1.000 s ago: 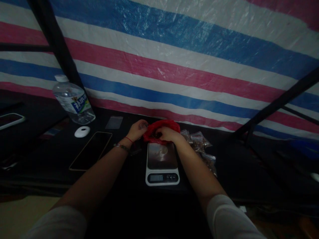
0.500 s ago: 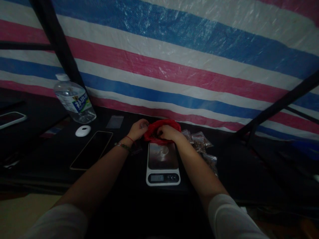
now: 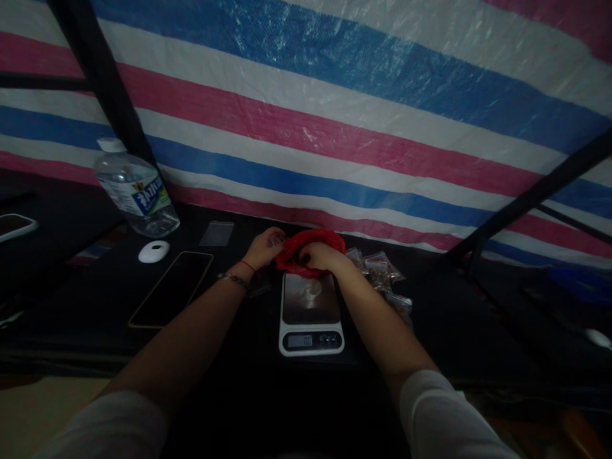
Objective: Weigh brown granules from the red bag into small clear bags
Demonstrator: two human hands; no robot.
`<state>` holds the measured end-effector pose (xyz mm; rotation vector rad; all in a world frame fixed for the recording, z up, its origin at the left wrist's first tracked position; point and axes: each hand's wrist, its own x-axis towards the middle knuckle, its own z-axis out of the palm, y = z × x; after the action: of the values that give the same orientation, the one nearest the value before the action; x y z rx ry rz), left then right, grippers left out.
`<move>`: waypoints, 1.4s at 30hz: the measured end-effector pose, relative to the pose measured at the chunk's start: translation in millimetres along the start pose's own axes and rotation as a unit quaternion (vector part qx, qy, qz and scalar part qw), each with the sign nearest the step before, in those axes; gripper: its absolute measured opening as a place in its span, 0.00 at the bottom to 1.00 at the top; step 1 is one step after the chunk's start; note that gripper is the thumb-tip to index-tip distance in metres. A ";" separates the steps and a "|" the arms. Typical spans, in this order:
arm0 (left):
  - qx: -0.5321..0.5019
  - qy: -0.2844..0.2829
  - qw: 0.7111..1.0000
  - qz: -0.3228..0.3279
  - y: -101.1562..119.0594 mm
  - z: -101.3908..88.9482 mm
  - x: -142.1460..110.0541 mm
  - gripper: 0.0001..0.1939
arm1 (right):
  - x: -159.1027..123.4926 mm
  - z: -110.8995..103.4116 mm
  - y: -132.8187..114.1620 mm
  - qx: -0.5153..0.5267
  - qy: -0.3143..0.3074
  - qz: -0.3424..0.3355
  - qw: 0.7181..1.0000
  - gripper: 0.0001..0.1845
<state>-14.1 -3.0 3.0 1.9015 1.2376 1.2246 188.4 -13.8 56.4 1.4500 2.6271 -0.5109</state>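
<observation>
A red plastic bag (image 3: 310,245) lies on the dark table just behind a small digital kitchen scale (image 3: 310,312). My left hand (image 3: 264,246) is closed at the bag's left edge, pinching something small and clear that I cannot make out. My right hand (image 3: 321,255) is closed with its fingers in the mouth of the red bag. A small pale object rests on the scale's shiny platform. Several small clear packets (image 3: 380,271) filled with brownish contents lie right of the bag, beside my right forearm.
A water bottle (image 3: 136,190) stands at the back left, with a white oval object (image 3: 153,251) and a dark phone (image 3: 172,287) in front of it. An empty clear zip bag (image 3: 217,233) lies nearby. Another phone (image 3: 13,224) sits far left. A striped tarp hangs behind.
Both hands stay at the red bag with only slight finger movement. The view has shifted a little.
</observation>
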 end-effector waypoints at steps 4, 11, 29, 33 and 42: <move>0.016 0.000 1.000 -0.002 -1.6 -0.1 0.8 0.16 | 2.8 1.4 0.1 -0.017 0.013 -0.019 1.000 0.17; 0.026 -0.003 1.000 0.001 -3.0 -0.1 2.6 0.16 | 5.7 3.3 7.6 -0.019 0.055 -0.029 0.998 0.15; 0.022 0.000 1.000 -0.007 2.6 -4.0 -0.7 0.16 | 6.9 4.7 -2.3 -0.028 0.017 -0.019 0.999 0.16; 0.015 0.000 1.000 -0.010 3.6 -3.8 -0.4 0.15 | 9.6 6.0 -1.2 -0.030 0.012 -0.019 0.999 0.17; 0.018 -0.001 1.000 -0.003 6.5 -5.5 -1.1 0.15 | 11.0 7.0 3.2 -0.017 0.019 -0.050 0.998 0.18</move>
<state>-16.7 -6.9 10.2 1.9229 1.2704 1.2061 184.6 -5.7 46.4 1.3381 2.7343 -0.4490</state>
